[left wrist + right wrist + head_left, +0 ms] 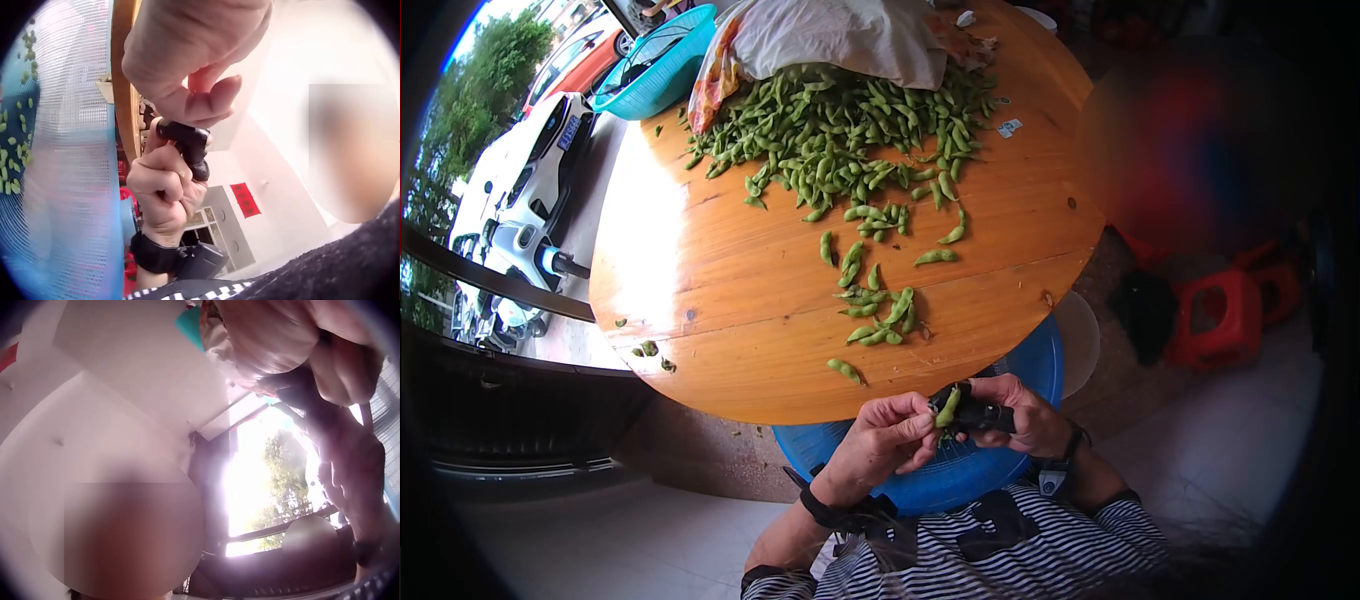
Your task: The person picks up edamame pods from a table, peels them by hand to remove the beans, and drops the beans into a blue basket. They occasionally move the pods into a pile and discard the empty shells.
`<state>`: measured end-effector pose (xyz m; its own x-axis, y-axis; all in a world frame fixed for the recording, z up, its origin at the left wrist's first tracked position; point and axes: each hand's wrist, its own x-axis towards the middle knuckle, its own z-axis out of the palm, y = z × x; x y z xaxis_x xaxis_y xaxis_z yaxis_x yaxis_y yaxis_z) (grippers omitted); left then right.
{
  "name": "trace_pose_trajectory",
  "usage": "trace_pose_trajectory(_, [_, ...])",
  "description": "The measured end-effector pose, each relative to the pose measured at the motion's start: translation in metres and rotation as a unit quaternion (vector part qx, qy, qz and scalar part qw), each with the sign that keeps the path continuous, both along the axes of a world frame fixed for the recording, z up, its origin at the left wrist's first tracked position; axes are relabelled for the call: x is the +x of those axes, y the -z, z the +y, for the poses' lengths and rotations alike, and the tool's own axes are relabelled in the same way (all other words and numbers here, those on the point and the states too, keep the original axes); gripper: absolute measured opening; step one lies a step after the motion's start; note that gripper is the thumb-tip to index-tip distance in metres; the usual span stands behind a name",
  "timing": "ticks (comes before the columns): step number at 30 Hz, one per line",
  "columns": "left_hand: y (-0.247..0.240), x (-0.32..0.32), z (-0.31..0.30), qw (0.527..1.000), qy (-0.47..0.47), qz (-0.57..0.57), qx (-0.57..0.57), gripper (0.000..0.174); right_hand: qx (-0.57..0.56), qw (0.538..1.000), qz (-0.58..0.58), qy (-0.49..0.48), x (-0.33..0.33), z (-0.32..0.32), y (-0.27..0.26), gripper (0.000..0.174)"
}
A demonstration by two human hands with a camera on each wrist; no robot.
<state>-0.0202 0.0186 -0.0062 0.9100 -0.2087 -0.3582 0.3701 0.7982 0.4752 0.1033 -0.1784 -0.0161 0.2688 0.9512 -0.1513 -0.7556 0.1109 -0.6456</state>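
Note:
In the head view a green soybean pod (pixel 947 408) stands between the two hands at the table's near edge. My left hand (pixel 892 432) pinches it with thumb and fingertips. My right hand (pixel 1032 418) grips a small, glossy black tool (pixel 982 412) right against the pod. The left wrist view shows the right hand (pixel 164 181) with its fingers curled round the black tool (pixel 194 145); I cannot tell the tool's exact kind. Below the hands is a blue mesh basket (pixel 1040 365). Shelled green beans (pixel 15 162) lie in it.
A large heap of soybean pods (pixel 830 130) covers the back of the round wooden table (pixel 750 330), partly under a whitish sack (pixel 840 40). Several loose pods (pixel 890 318) lie nearer. A turquoise basket (pixel 662 70) stands back left; red stools (pixel 1218 315) are at right.

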Motion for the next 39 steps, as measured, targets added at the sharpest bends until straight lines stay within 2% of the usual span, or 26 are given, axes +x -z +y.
trace_pose_trajectory(2, [0.001, 0.0, 0.0, 1.0, 0.005, 0.009, 0.023, 0.01, 0.036, 0.999, 0.02, -0.021, 0.0, 0.0, -0.003, 0.036])
trace_pose_trajectory(3, [0.001, 0.0, 0.0, 0.999, 0.011, 0.018, 0.046, 0.013, -0.069, 0.993, -0.092, -0.012, 0.0, 0.0, -0.012, 0.036])
trace_pose_trajectory(4, [0.001, 0.001, -0.002, 0.999, 0.01, 0.018, 0.045, 0.013, -0.172, 0.964, -0.201, -0.002, 0.0, 0.001, -0.016, 0.036])
trace_pose_trajectory(5, [-0.001, 0.003, -0.006, 0.948, -0.026, -0.053, 0.314, 0.017, -0.173, 0.964, -0.2, -0.003, -0.002, 0.003, -0.017, 0.036])
trace_pose_trajectory(6, [-0.004, 0.005, -0.009, 0.82, -0.062, -0.119, 0.557, 0.023, -0.164, 0.939, -0.301, 0.02, -0.003, 0.005, -0.018, 0.041])
trace_pose_trajectory(7, [-0.008, 0.007, -0.01, 0.82, -0.063, -0.119, 0.557, 0.023, -0.154, 0.903, -0.398, 0.041, -0.004, 0.006, -0.018, 0.045])
trace_pose_trajectory(8, [-0.013, 0.008, -0.011, 0.786, -0.065, -0.119, 0.603, 0.025, -0.141, 0.858, -0.491, 0.061, -0.005, 0.007, -0.018, 0.05])
trace_pose_trajectory(9, [-0.015, 0.009, -0.012, 0.75, -0.066, -0.119, 0.647, 0.029, -0.14, 0.858, -0.491, 0.059, -0.007, 0.008, -0.019, 0.05])
trace_pose_trajectory(11, [-0.016, 0.01, -0.018, 0.747, -0.077, -0.124, 0.649, 0.028, -0.158, 0.818, -0.55, 0.06, -0.009, 0.009, -0.022, 0.046])
trace_pose_trajectory(13, [-0.013, 0.01, -0.022, 0.744, -0.087, -0.13, 0.65, 0.028, -0.159, 0.816, -0.552, 0.068, -0.01, 0.009, -0.026, 0.043])
trace_pose_trajectory(15, [-0.007, 0.008, -0.025, 0.706, -0.094, -0.155, 0.685, 0.026, -0.161, 0.813, -0.555, 0.076, -0.009, 0.008, -0.025, 0.039])
trace_pose_trajectory(21, [-0.012, 0.005, -0.023, 0.695, -0.067, -0.193, 0.689, 0.025, -0.14, 0.818, -0.554, 0.069, -0.006, 0.006, -0.022, 0.038])
trace_pose_trajectory(25, [-0.008, 0.002, -0.017, 0.697, -0.029, -0.197, 0.689, 0.029, -0.143, 0.798, -0.579, 0.086, -0.006, 0.006, -0.022, 0.04])
trace_pose_trajectory(27, [-0.01, 0.003, -0.014, 0.824, -0.015, -0.159, 0.544, 0.032, -0.144, 0.79, -0.589, 0.086, -0.008, 0.007, -0.025, 0.041])
trace_pose_trajectory(28, [-0.009, 0.003, -0.014, 0.823, -0.017, -0.158, 0.545, 0.032, -0.163, 0.787, -0.585, 0.112, -0.012, 0.009, -0.025, 0.037])
trace_pose_trajectory(30, [-0.005, 0.005, -0.02, 0.885, -0.039, -0.097, 0.454, 0.034, -0.181, 0.782, -0.58, 0.138, -0.018, 0.013, -0.024, 0.034])
trace_pose_trajectory(33, [-0.006, 0.01, -0.028, 0.903, -0.079, -0.07, 0.416, 0.033, -0.185, 0.768, -0.588, 0.171, -0.023, 0.016, -0.023, 0.043])
trace_pose_trajectory(34, [-0.006, 0.01, -0.029, 0.903, -0.08, -0.071, 0.416, 0.033, -0.186, 0.775, -0.575, 0.184, -0.023, 0.019, -0.024, 0.043])
trace_pose_trajectory(36, [-0.003, 0.009, -0.032, 0.851, -0.089, -0.089, 0.51, 0.038, -0.187, 0.782, -0.561, 0.196, -0.024, 0.02, -0.023, 0.044])
trace_pose_trajectory(37, [-0.001, 0.01, -0.035, 0.851, -0.09, -0.088, 0.511, 0.038, -0.186, 0.785, -0.557, 0.198, -0.025, 0.02, -0.022, 0.044])
trace_pose_trajectory(39, [0.005, 0.013, -0.038, 0.767, -0.177, -0.183, 0.589, 0.031, -0.185, 0.787, -0.553, 0.199, -0.025, 0.021, -0.022, 0.044])
